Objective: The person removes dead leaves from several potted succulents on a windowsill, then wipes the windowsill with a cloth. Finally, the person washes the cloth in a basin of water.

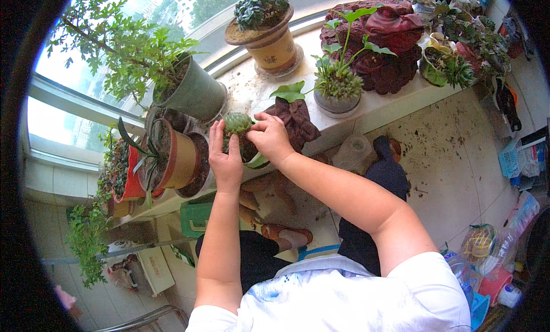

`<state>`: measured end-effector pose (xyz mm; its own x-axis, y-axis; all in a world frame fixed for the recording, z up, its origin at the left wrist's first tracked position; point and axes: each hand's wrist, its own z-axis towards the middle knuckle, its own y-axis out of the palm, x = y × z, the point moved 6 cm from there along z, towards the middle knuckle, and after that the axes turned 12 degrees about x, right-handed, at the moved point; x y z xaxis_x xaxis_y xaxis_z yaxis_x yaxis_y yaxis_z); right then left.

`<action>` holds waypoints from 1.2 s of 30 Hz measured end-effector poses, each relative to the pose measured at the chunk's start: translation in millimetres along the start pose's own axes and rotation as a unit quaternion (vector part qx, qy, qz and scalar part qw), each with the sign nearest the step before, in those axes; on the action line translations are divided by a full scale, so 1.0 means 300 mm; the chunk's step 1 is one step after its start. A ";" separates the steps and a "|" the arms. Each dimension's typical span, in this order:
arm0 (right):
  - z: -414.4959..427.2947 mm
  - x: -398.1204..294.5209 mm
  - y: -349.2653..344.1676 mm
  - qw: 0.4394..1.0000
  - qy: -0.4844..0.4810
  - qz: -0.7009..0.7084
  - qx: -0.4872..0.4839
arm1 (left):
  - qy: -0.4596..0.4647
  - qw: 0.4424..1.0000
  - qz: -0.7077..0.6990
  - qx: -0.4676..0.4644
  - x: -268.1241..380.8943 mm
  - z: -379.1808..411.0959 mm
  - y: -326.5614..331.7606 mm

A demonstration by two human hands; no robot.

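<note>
A pale green rosette succulent (237,123) sits in dark soil in a small pot (258,161), of which only the light green lower rim shows between my hands. My left hand (226,160) is upright at its left side, thumb apart from the fingers; whether it presses on the pot is hidden. From the right, my right hand (270,137) reaches over with thumb and fingertips bent at the plant's edge. I cannot see whether a leaf is pinched there. Just beyond the right hand lies a crumpled dark brown cloth (296,123) on the windowsill (245,89).
Around the hands stand a tilted grey-green pot (191,89), a tan-and-brown pot (182,153), a tan pot (275,48), a small grey pot (337,103) and a dark red carved ornament (378,44). Scattered soil lies on the floor tiles (447,160). A green case (195,218) is below.
</note>
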<state>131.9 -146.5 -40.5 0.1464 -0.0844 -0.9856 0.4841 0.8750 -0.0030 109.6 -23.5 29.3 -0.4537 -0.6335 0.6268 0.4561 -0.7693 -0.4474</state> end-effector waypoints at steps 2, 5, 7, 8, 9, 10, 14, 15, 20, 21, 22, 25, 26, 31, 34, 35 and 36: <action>0.001 0.015 0.006 0.999 0.020 0.025 0.005 | 0.002 1.000 0.003 0.001 0.001 0.000 0.000; 0.004 0.045 0.021 0.996 0.053 0.073 0.010 | 0.004 1.000 0.008 0.004 0.008 -0.002 0.003; 0.007 0.057 0.028 0.993 0.069 0.094 0.005 | 0.006 1.000 0.013 0.004 0.012 -0.003 0.006; 0.009 0.063 0.031 0.992 0.074 0.097 -0.001 | 0.008 1.000 0.010 0.005 0.012 -0.003 0.009; 0.007 0.050 0.033 0.992 0.079 0.102 -0.008 | 0.010 1.000 0.009 0.007 0.007 -0.003 0.006; 0.006 0.023 0.022 0.998 0.031 0.054 0.003 | 0.012 1.000 0.008 0.008 0.003 -0.003 0.003; -0.012 -0.095 -0.028 0.990 -0.122 -0.067 0.035 | 0.004 1.000 0.005 0.010 -0.008 -0.003 -0.004; -0.015 -0.110 -0.036 0.985 -0.149 -0.079 0.042 | 0.002 1.000 0.005 0.008 -0.006 -0.003 -0.002; -0.007 -0.069 -0.040 0.996 -0.085 -0.007 0.026 | -0.005 1.000 0.010 0.001 0.004 0.000 0.007; 0.001 -0.066 -0.041 0.998 -0.061 0.019 0.021 | -0.002 1.000 0.015 0.002 0.004 0.000 0.006; 0.007 -0.078 -0.049 0.996 -0.080 0.028 0.029 | 0.001 1.000 0.019 0.003 0.004 0.000 0.005; 0.024 -0.129 -0.073 0.990 -0.138 0.029 0.006 | -0.001 1.000 0.023 0.001 -0.003 -0.001 0.002; 0.028 -0.145 -0.081 0.987 -0.160 0.013 -0.033 | -0.005 1.000 0.020 0.002 -0.004 -0.001 0.001; 0.020 -0.188 -0.134 0.933 -0.156 -0.124 -0.300 | -0.015 1.000 -0.007 0.002 -0.003 -0.005 0.005; -0.003 -0.189 -0.169 0.888 -0.160 -0.221 -0.371 | -0.011 1.000 -0.018 0.001 -0.020 -0.006 0.000; -0.004 -0.190 -0.176 0.888 -0.161 -0.234 -0.362 | -0.014 1.000 -0.014 0.002 -0.025 -0.008 -0.003; 0.014 -0.173 -0.174 0.906 -0.170 -0.224 -0.316 | -0.015 1.000 -0.015 0.000 -0.018 -0.006 0.005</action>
<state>102.6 -189.7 11.5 0.3667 -0.5469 -0.7526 -0.0135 0.8057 -0.5921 111.4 -21.4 24.0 -0.4440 -0.6081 0.6581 0.4428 -0.7874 -0.4289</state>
